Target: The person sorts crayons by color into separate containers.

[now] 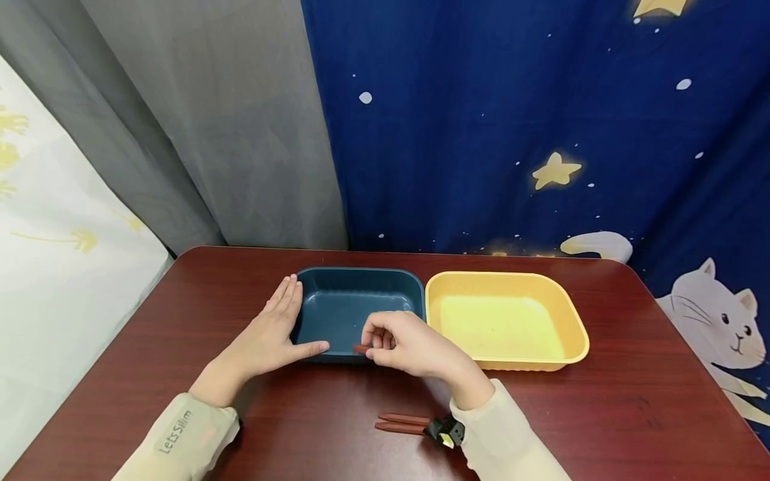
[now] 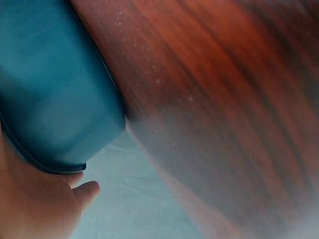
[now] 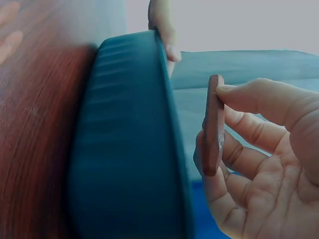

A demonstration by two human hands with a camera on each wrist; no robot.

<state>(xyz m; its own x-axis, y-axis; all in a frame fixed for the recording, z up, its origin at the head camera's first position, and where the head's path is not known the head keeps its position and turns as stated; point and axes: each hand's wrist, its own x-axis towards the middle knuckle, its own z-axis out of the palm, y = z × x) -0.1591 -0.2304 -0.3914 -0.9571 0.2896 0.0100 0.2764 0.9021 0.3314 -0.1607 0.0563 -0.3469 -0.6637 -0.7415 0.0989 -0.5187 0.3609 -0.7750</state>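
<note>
My left hand (image 1: 267, 337) rests against the left side of a dark blue plastic bin (image 1: 361, 272), fingers straight along that side and thumb stretched over the front rim. In the left wrist view, part of this hand (image 2: 40, 199) shows at the bin's edge. My right hand (image 1: 409, 344) is over the bin's front right part, pinching a short reddish-brown stick (image 1: 361, 348) between thumb and fingers. The right wrist view shows the stick (image 3: 214, 124) with faceted sides, apart from the bin wall (image 3: 124, 144). What the stick is for cannot be told.
A yellow bin (image 1: 505, 354) stands right beside the blue one. Two more reddish-brown sticks (image 1: 400, 428) lie on the dark red wooden table (image 1: 313, 427) near a black device (image 1: 448, 431) at my right cuff. Grey and blue curtains (image 1: 457, 133) hang behind the table.
</note>
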